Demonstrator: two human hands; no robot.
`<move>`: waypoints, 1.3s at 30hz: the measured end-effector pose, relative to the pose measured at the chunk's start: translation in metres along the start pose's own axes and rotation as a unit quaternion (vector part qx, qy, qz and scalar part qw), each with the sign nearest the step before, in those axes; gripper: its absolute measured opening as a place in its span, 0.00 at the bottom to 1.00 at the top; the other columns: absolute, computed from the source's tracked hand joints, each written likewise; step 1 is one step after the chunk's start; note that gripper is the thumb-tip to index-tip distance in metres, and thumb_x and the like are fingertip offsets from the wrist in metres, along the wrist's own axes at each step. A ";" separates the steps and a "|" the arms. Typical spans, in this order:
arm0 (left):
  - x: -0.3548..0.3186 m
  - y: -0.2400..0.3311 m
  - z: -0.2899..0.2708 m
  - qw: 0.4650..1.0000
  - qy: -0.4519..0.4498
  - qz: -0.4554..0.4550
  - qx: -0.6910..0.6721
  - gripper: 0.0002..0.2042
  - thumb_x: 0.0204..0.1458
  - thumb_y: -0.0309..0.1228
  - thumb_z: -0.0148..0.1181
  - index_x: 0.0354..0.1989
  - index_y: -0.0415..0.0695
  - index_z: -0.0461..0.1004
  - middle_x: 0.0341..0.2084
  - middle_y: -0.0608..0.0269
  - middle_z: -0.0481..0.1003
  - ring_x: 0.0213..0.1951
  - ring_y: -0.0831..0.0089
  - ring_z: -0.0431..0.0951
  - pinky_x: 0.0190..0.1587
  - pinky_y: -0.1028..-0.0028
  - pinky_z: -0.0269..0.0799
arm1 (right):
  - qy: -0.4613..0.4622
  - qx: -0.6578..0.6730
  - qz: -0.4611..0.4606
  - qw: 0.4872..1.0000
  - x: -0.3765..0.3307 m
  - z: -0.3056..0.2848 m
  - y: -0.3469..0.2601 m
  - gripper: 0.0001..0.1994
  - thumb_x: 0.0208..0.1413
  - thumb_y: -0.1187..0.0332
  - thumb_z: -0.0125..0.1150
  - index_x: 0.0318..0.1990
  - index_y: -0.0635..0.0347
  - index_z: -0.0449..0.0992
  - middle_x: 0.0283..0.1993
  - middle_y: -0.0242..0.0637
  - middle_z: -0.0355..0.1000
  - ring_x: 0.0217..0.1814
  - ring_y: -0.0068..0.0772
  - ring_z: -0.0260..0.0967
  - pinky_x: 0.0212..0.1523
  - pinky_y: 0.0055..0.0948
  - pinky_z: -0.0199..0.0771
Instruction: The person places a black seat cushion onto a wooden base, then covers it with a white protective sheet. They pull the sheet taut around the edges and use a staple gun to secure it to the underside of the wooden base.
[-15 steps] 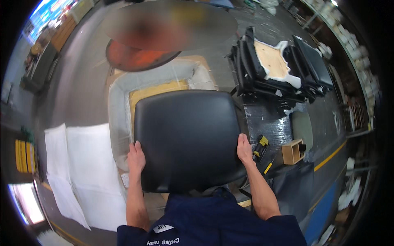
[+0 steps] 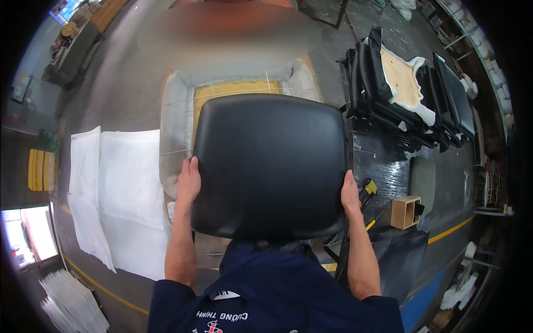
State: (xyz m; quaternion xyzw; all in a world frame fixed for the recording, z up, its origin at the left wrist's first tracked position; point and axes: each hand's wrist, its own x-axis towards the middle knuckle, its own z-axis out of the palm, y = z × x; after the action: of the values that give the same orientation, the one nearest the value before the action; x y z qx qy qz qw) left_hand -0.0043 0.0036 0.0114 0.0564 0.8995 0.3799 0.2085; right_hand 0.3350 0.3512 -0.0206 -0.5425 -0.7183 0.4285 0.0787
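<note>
The black padded seat (image 2: 270, 166) is between the left hand (image 2: 190, 180) and right hand (image 2: 350, 191), top face up. Each hand clasps one side edge, fingers fairly straight along it; how far they curl underneath is hidden. An uneven grip could tip the seat, and its smooth cover could slip; swung right, it might knock the black-and-yellow tool (image 2: 367, 191). Beyond the seat, a plastic-lined open box (image 2: 176, 111) holds a yellow sheet (image 2: 239, 87). Right of the seat, a small wooden box (image 2: 397, 213) has a dark object (image 2: 419, 210) at its opening, perhaps inside.
</note>
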 end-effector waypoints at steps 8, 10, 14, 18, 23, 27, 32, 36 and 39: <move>0.067 0.032 0.012 0.999 -0.002 0.047 0.018 0.32 0.67 0.56 0.35 0.63 0.38 0.65 0.55 0.30 0.72 0.60 0.35 0.69 0.63 0.51 0.62 | 0.010 0.017 -0.053 0.998 0.049 0.014 -0.073 0.32 0.73 0.46 0.33 0.67 0.65 0.65 0.69 0.56 0.66 0.73 0.59 0.59 0.70 0.41 0.58; 0.060 0.049 0.021 0.995 0.022 0.048 0.089 0.32 0.67 0.56 0.35 0.57 0.35 0.67 0.48 0.26 0.74 0.55 0.29 0.71 0.58 0.45 0.65 | 0.024 0.010 -0.033 0.999 0.039 0.009 -0.081 0.32 0.72 0.45 0.34 0.67 0.64 0.65 0.66 0.59 0.67 0.71 0.63 0.60 0.68 0.45 0.60; 0.058 0.044 0.013 0.996 0.027 0.046 0.075 0.30 0.68 0.53 0.36 0.57 0.34 0.66 0.48 0.24 0.74 0.54 0.29 0.71 0.57 0.44 0.65 | 0.036 -0.029 -0.046 0.998 0.048 0.021 -0.078 0.29 0.71 0.44 0.34 0.58 0.60 0.69 0.57 0.65 0.71 0.63 0.74 0.64 0.62 0.57 0.64; 0.055 0.052 0.014 0.995 0.020 0.043 0.087 0.30 0.68 0.53 0.36 0.58 0.34 0.66 0.48 0.23 0.74 0.54 0.28 0.71 0.58 0.44 0.64 | 0.024 -0.025 -0.016 0.999 0.042 0.011 -0.082 0.29 0.70 0.43 0.33 0.58 0.58 0.69 0.57 0.65 0.71 0.62 0.74 0.65 0.61 0.58 0.64; 0.048 0.069 0.012 0.995 0.006 0.015 0.098 0.30 0.68 0.53 0.35 0.57 0.34 0.66 0.50 0.24 0.73 0.56 0.29 0.70 0.59 0.44 0.63 | 0.011 -0.024 0.011 1.000 0.042 0.006 -0.082 0.29 0.70 0.43 0.33 0.60 0.56 0.68 0.59 0.65 0.71 0.63 0.73 0.64 0.62 0.57 0.64; 0.057 0.062 0.015 0.994 0.023 0.027 0.099 0.31 0.68 0.54 0.35 0.57 0.34 0.67 0.51 0.24 0.73 0.57 0.29 0.69 0.59 0.44 0.63 | 0.044 -0.012 -0.029 0.999 0.041 0.009 -0.082 0.30 0.70 0.43 0.33 0.60 0.59 0.68 0.59 0.66 0.70 0.64 0.73 0.64 0.63 0.57 0.63; 0.060 0.049 0.019 0.993 0.009 0.032 0.117 0.32 0.68 0.55 0.33 0.55 0.35 0.69 0.52 0.26 0.73 0.58 0.30 0.69 0.60 0.46 0.63 | 0.027 -0.026 -0.029 0.999 0.040 0.012 -0.080 0.30 0.71 0.44 0.33 0.57 0.62 0.69 0.57 0.63 0.72 0.62 0.73 0.65 0.61 0.55 0.64; 0.061 0.050 0.012 0.995 0.003 0.028 0.093 0.33 0.68 0.55 0.35 0.55 0.33 0.69 0.52 0.27 0.72 0.58 0.31 0.69 0.61 0.50 0.63 | 0.011 0.010 -0.025 1.000 0.041 0.013 -0.079 0.30 0.72 0.44 0.33 0.59 0.63 0.69 0.60 0.62 0.71 0.64 0.69 0.64 0.64 0.50 0.63; 0.068 0.032 0.007 0.997 -0.043 0.053 0.023 0.32 0.69 0.53 0.35 0.58 0.31 0.67 0.55 0.32 0.73 0.61 0.40 0.70 0.64 0.55 0.61 | 0.012 0.075 -0.043 0.996 0.047 0.017 -0.055 0.33 0.73 0.45 0.32 0.63 0.68 0.68 0.64 0.61 0.68 0.69 0.63 0.62 0.68 0.45 0.60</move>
State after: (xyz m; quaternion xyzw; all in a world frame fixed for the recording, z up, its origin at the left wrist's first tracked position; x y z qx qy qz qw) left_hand -0.0650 0.0484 0.0073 0.1255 0.8936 0.3673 0.2255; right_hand 0.2678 0.3796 -0.0089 -0.5086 -0.7061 0.4704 0.1463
